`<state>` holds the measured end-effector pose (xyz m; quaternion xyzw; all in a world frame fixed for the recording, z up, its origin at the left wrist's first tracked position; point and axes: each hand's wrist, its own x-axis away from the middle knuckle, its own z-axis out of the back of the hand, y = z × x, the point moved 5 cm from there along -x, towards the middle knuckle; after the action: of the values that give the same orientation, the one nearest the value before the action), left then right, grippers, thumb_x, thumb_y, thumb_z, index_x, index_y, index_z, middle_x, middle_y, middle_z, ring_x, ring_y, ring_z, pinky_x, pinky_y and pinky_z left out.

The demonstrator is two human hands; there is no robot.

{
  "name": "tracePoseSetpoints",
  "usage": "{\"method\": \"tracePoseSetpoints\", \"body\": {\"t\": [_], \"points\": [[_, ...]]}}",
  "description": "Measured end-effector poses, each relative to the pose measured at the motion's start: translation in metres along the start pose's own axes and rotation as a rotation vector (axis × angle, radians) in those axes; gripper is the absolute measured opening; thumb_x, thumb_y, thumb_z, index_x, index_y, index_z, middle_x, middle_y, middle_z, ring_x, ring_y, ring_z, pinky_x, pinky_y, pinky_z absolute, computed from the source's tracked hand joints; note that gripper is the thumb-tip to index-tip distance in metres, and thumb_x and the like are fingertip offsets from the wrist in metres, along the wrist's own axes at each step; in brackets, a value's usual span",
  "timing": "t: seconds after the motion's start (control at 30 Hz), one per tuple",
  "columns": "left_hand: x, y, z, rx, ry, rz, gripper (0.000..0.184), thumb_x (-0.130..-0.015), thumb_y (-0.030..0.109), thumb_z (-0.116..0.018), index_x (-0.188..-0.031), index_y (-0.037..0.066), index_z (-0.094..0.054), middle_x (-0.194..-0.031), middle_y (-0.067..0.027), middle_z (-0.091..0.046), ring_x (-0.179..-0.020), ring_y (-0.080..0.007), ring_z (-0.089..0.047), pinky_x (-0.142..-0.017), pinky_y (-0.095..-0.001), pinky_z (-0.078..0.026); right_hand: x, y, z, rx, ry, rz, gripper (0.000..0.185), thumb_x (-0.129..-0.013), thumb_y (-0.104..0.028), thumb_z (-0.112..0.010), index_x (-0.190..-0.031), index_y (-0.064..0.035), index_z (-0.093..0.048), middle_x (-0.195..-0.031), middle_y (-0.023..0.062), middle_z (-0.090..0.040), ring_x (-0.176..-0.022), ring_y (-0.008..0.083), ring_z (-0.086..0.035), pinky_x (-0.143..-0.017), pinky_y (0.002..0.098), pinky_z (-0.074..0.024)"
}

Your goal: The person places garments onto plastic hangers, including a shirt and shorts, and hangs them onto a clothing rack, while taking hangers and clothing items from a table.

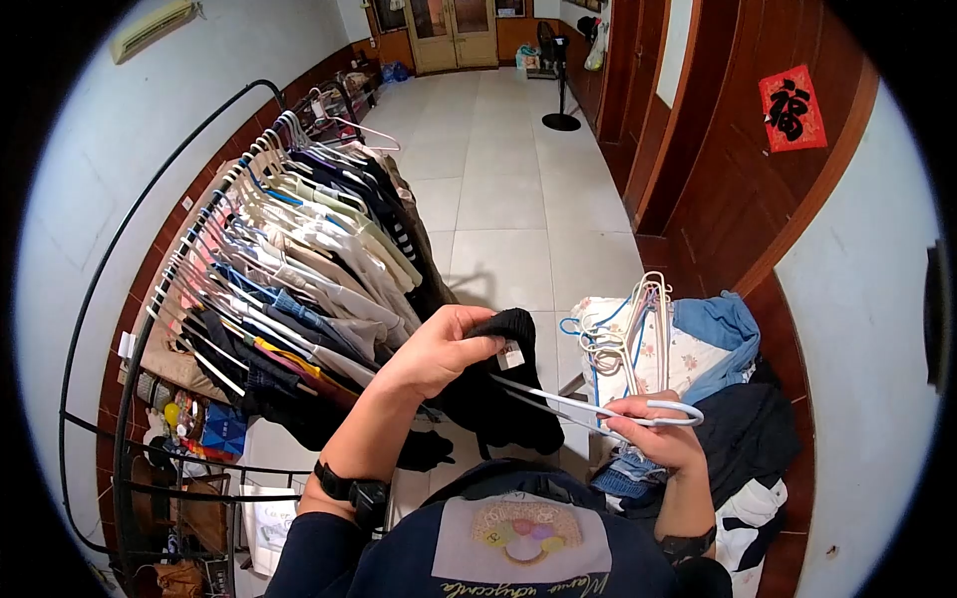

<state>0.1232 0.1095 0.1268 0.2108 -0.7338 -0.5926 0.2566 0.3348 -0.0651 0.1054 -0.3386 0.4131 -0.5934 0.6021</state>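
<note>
My left hand (444,351) pinches the neck of a black garment (513,404), where a small white label shows. My right hand (655,429) is closed around the hook end of a pale hanger (558,401). The hanger's other end reaches left to the garment's opening, and part of it is hidden by the black cloth. The garment hangs down in front of my body.
A black rack (122,439) full of clothes on hangers (339,239) stands at the left. Several loose hangers (638,324) lie on a floral cloth (603,311) at the right, beside piled clothes (743,429). A floor fan (560,90) stands far back.
</note>
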Motion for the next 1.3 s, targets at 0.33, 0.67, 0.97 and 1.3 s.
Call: {"method": "tracePoseSetpoints", "body": {"t": [0.33, 0.67, 0.97, 1.3], "points": [[-0.003, -0.006, 0.01, -0.197, 0.025, -0.018, 0.019, -0.086, -0.001, -0.061, -0.104, -0.004, -0.067, -0.091, 0.0014, -0.065, -0.081, -0.0066, -0.057, -0.077, -0.022, -0.048, 0.009, 0.015, 0.003, -0.019, 0.003, -0.08, 0.016, -0.086, -0.008, -0.068, -0.096, 0.0034, -0.071, -0.077, 0.0068, -0.07, -0.066, 0.0121, -0.063, -0.06, 0.0258, -0.048], [-0.004, 0.014, -0.018, -1.253, 0.195, -0.507, 0.025, -0.077, 0.0, -0.069, -0.102, 0.005, -0.069, -0.091, -0.0097, -0.065, -0.088, -0.0284, -0.058, -0.083, -0.0357, -0.041, -0.018, 0.016, -0.007, -0.226, 0.186, 0.016, 0.012, -0.089, -0.012, -0.068, -0.09, 0.0, -0.069, -0.068, -0.0024, -0.058, -0.064, 0.0047, -0.049, -0.056, 0.0225, -0.0384], [-0.025, 0.044, -0.019, -1.3, 0.199, -0.432, 0.022, -0.079, 0.01, -0.073, -0.097, 0.002, -0.065, -0.085, -0.0163, -0.067, -0.081, -0.0351, -0.066, -0.069, -0.0391, -0.051, -0.067, 0.004, 0.033, -0.052, 0.387, -0.075, 0.031, -0.079, -0.022, -0.079, -0.099, -0.0028, -0.066, -0.079, 0.0028, -0.063, -0.073, 0.0112, -0.057, -0.068, 0.0283, -0.046], [-0.022, 0.087, -0.009, -1.125, 0.423, -0.574, 0.025, -0.079, 0.011, -0.073, -0.103, 0.009, -0.068, -0.087, -0.0156, -0.069, -0.082, -0.0343, -0.066, -0.071, -0.0377, -0.053, -0.041, 0.017, -0.106, 0.687, 0.133, 0.465, 0.074, -0.073, -0.037, -0.077, -0.13, 0.0013, -0.048, -0.12, 0.019, -0.057, -0.114, 0.0326, -0.053, -0.104, 0.0468, -0.0319]]}}
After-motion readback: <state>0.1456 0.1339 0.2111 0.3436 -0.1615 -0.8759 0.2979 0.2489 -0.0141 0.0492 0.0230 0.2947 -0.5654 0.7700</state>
